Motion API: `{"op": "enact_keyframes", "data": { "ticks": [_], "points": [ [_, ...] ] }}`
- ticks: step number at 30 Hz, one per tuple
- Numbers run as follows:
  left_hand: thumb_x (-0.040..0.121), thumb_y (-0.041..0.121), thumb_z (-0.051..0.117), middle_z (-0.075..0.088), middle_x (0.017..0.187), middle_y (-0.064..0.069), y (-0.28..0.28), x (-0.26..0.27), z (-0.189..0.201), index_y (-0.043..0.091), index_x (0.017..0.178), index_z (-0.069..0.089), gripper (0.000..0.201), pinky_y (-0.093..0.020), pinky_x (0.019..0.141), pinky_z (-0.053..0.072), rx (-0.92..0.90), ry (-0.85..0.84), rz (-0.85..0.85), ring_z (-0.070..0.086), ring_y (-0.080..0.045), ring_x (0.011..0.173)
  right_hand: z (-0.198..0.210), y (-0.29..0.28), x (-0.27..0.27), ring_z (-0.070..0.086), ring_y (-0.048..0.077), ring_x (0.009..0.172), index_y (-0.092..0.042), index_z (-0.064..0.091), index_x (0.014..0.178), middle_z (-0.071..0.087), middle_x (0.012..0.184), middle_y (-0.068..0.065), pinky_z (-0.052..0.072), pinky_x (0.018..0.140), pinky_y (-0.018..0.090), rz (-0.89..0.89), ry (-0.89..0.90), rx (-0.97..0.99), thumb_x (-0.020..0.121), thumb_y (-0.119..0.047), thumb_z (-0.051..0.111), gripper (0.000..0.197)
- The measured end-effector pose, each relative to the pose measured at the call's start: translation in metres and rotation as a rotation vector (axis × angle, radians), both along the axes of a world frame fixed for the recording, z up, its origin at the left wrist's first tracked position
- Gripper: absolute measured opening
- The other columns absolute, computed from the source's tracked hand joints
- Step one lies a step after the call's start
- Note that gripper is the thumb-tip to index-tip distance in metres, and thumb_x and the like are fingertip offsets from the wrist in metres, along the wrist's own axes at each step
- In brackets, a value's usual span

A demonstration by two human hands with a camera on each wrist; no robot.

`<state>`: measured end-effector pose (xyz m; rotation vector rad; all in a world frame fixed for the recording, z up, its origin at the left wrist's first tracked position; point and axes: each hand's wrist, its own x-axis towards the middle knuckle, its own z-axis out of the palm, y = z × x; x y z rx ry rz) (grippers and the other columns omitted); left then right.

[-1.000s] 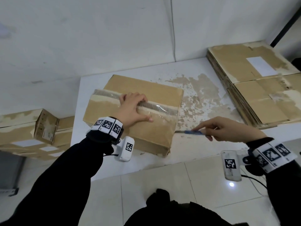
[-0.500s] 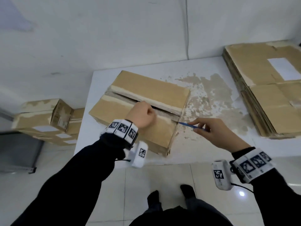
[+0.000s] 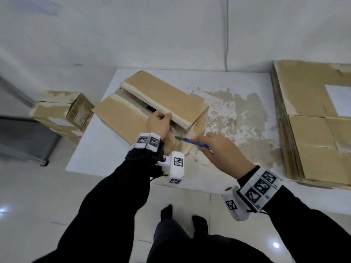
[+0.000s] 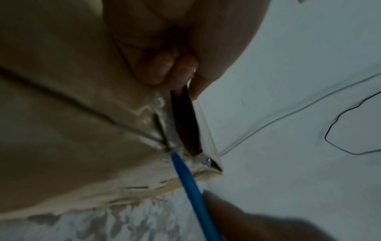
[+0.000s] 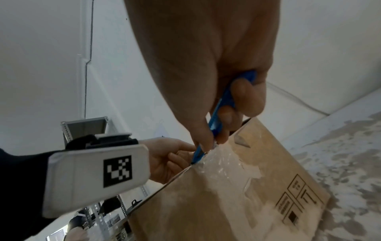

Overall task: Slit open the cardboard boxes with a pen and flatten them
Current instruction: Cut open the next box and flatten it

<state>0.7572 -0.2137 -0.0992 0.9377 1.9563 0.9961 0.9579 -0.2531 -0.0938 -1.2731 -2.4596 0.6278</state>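
A brown cardboard box (image 3: 163,95) lies on the white table (image 3: 224,80), its top seam split open. My left hand (image 3: 158,122) curls its fingers into the gap and grips the edge of the far flap (image 3: 176,118), lifted slightly. My right hand (image 3: 218,149) pinches a blue pen (image 3: 195,144). The pen's tip (image 4: 172,150) touches the clear tape (image 5: 218,164) at the box's near right corner. In the right wrist view the pen (image 5: 218,120) runs between thumb and fingers down to the taped corner.
A tall stack of flattened cardboard (image 3: 313,120) fills the table's right side. Torn paper residue (image 3: 239,114) marks the tabletop beside the box. Sealed boxes (image 3: 62,109) are stacked on the floor at the left, next to a grey shelf (image 3: 20,141).
My left hand went from lying flat on the taped seam to hooking into the split seam and lifting the far flap. The pen moved left to the box's taped corner.
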Motion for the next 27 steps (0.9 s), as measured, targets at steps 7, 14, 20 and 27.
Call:
{"op": "enact_keyframes", "data": {
  "ticks": [7,14,20,27],
  "points": [
    [0.092,0.007,0.060,0.043,0.042,0.008,-0.003,-0.010,0.002,0.013,0.070,0.049,0.026,-0.017,0.036,0.029,0.023,-0.481,0.019,0.030,-0.005,0.033,-0.008,0.004,0.009,0.032,0.016,0.043,-0.016,0.064,0.108,0.047,0.071,0.004,0.021,0.035,0.023,-0.144,-0.172,0.190,0.078,0.002,0.068,0.035],
    [0.089,0.022,0.065,0.057,0.069,-0.001,-0.004,-0.002,0.015,0.014,0.079,0.052,0.018,-0.031,0.051,0.046,0.066,-0.042,-0.112,0.053,-0.014,0.053,0.017,0.038,0.060,0.052,0.013,0.058,-0.026,0.061,0.108,0.060,0.074,-0.006,0.035,0.051,0.019,-0.273,0.050,-0.111,0.094,-0.018,0.055,0.018],
    [0.090,0.008,0.061,0.068,0.085,-0.015,-0.005,-0.010,0.056,0.006,0.086,0.052,0.010,-0.042,0.079,0.055,-0.005,-0.009,-0.409,0.062,-0.023,0.073,0.001,0.053,0.088,0.059,0.012,0.070,-0.008,0.060,0.109,0.067,0.084,0.002,0.051,0.053,0.017,-0.473,0.523,-0.335,0.099,-0.014,0.044,0.019],
    [0.094,0.012,0.056,0.064,0.077,0.001,-0.005,-0.026,0.107,0.011,0.105,0.058,0.012,-0.023,0.068,0.048,-0.199,0.611,-0.881,0.057,-0.013,0.069,-0.009,0.075,0.074,0.052,0.015,0.107,-0.014,0.047,0.108,0.051,0.117,0.001,0.050,0.088,0.036,-0.591,0.747,-0.372,0.103,-0.024,0.033,0.017]
  ]
}}
